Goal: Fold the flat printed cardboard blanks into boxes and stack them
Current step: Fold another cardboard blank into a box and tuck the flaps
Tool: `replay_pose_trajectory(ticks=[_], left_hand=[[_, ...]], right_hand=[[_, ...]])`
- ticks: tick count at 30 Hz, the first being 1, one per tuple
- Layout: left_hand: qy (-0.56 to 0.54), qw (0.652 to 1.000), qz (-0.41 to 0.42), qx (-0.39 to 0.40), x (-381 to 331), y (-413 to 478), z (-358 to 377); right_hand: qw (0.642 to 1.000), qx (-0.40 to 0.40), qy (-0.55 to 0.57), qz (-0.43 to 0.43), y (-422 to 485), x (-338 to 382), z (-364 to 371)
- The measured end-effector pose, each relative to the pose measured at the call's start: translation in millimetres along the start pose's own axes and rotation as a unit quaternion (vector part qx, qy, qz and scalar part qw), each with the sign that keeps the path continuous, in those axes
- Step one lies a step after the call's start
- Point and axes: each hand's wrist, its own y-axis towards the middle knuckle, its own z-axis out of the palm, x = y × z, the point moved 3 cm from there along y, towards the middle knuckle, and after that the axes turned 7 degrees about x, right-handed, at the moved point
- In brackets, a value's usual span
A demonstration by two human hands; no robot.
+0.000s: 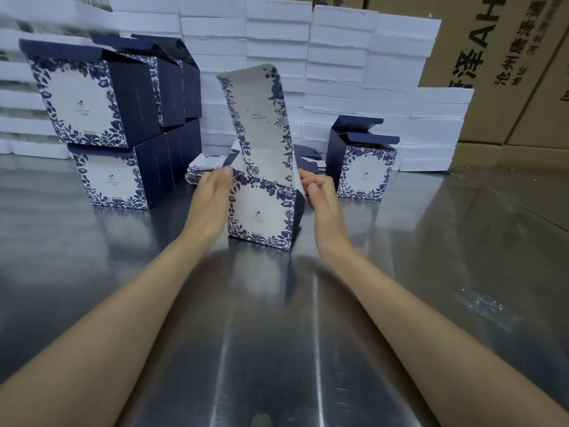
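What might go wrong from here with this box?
The right hand pinches only a thin side flap of the half-folded blue-and-white floral cardboard box; it may crease or tear. The box's tall lid panel stands unsupported and might flop. The shiny metal table may let the box slide from the left hand.

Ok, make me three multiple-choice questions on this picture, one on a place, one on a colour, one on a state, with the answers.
1. Where is the lone box? A: on the left stack. B: right of the right hand. C: in a brown carton.
2. What colour is the boxes' flower print? A: red. B: green. C: blue.
3. The lid of the middle box is A: standing up open. B: tucked shut. C: torn off.
Answers: B, it stands on the table just past that hand; C, blue flowers frame the white faces; A, the lid rises above the box while the left hand touches its side.
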Motion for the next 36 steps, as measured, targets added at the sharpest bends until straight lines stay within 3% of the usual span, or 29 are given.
replay_pose_trajectory(ticks=[4,7,11,15,17,20,24,29,36], left_hand=[[-0.122,0.989,-0.065,-0.062,1,8,-12],[-0.146,0.981,-0.126,-0.025,-9,14,-18],[-0.084,0.979,-0.166,0.08,-10,16,-19],[-0.109,0.962,-0.178,0.178,-23,15,-21],[-0.062,0.957,-0.192,0.207,-34,20,-23],[0.037,0.952,-0.214,0.214,-50,31,-22],[0.119,0.954,-0.217,0.167,-58,38,-15],[0.16,0.95,-0.214,0.163,-61,42,-15],[0.138,0.941,-0.217,0.219,-56,43,-18]], right_hand=[[0.998,-0.048,-0.012,0.045,6,8,-11],[0.995,-0.035,-0.06,0.078,12,20,-23],[0.98,0.014,-0.164,0.109,18,36,-23],[0.938,0.075,-0.299,0.156,30,51,-26],[0.934,0.102,-0.282,0.193,34,55,-25],[0.932,0.106,-0.23,0.258,41,54,-22],[0.916,0.082,-0.288,0.266,50,53,-23],[0.877,0.146,-0.341,0.306,56,59,-24],[0.877,0.18,-0.339,0.289,54,70,-29]])
